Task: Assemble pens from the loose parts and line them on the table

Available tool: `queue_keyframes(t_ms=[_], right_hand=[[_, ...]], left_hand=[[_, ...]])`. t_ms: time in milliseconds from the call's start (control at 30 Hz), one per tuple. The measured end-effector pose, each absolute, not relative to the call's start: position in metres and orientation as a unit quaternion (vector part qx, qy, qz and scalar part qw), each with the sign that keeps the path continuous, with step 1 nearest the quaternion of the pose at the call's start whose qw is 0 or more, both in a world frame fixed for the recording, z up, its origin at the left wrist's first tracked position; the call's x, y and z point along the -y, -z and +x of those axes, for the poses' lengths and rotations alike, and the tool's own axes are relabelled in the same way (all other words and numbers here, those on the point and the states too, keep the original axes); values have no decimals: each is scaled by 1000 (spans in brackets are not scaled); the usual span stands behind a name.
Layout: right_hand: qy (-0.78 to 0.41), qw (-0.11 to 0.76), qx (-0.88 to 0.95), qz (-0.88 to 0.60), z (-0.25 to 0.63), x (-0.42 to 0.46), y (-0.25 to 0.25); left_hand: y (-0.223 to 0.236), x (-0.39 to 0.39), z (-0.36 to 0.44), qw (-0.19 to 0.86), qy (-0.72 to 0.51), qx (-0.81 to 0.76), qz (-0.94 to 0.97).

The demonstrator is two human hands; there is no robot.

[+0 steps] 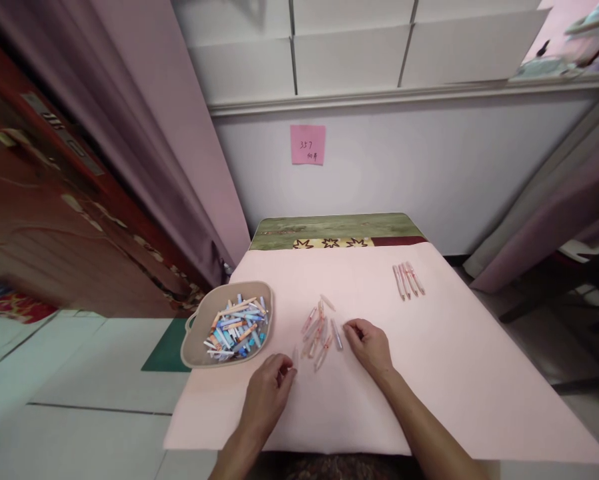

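My left hand (271,385) rests on the pink table cover (449,373) with fingers curled around a small clear tube (295,357). My right hand (371,345) lies to the right of a loose pile of clear pen parts (319,330), its fingertips pinched near one clear piece (336,333). What the right fingers grip, if anything, is hidden. A beige tray (195,352) holding several blue, orange and white pen pieces sits left of my left hand.
Several assembled clear pens (408,279) lie in a row at the far right of the cover. A green patterned cloth (329,228) shows at the table's far edge. A pink sticky note (307,144) hangs on the wall. Curtains hang left and right.
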State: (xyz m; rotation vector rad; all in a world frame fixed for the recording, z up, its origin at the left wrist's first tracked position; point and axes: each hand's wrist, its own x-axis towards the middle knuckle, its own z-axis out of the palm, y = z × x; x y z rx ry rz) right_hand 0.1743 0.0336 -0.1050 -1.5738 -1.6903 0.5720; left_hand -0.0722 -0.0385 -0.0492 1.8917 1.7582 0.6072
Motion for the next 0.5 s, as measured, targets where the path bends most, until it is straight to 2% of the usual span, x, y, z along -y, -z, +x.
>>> queue_keyframes(t_ms=[333, 500], right_hand=[[-222, 379, 661, -608, 174, -33, 105], [-228, 377, 659, -609, 174, -31, 106]], left_hand=[[77, 40, -64, 216, -192, -695, 658], [62, 49, -64, 203, -222, -683, 666]])
